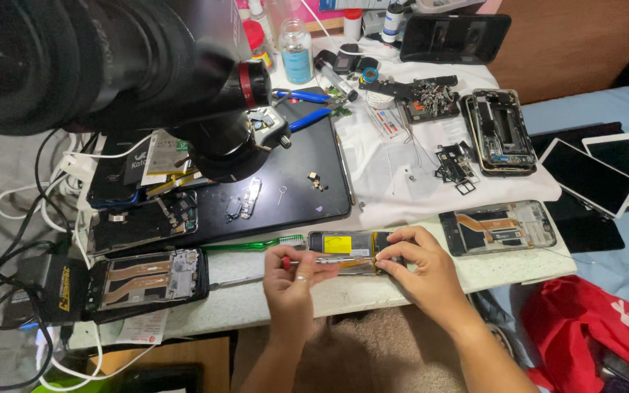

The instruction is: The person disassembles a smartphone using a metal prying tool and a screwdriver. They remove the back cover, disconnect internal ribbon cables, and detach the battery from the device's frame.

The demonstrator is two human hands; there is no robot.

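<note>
Big black microscope point(111, 65) fills the upper left of the frame, over a dark mat point(307, 182). The white bench point(343, 291) is crowded: opened phone frames at lower left point(147, 280) and right of center point(500, 227), tablets point(606, 171) at far right. At lower center, the open phone point(351, 251) lies flat. Right hand point(420, 269) pins it with fingers curled over its edge; left hand point(293, 280) pinches a red-handled screwdriver point(307, 260) laid across it. I'd keep the tip square and the pressure light.

Opened phone point(349, 251) between two phone frames point(147, 280) point(500, 227), mat point(285, 182) behind.
</note>
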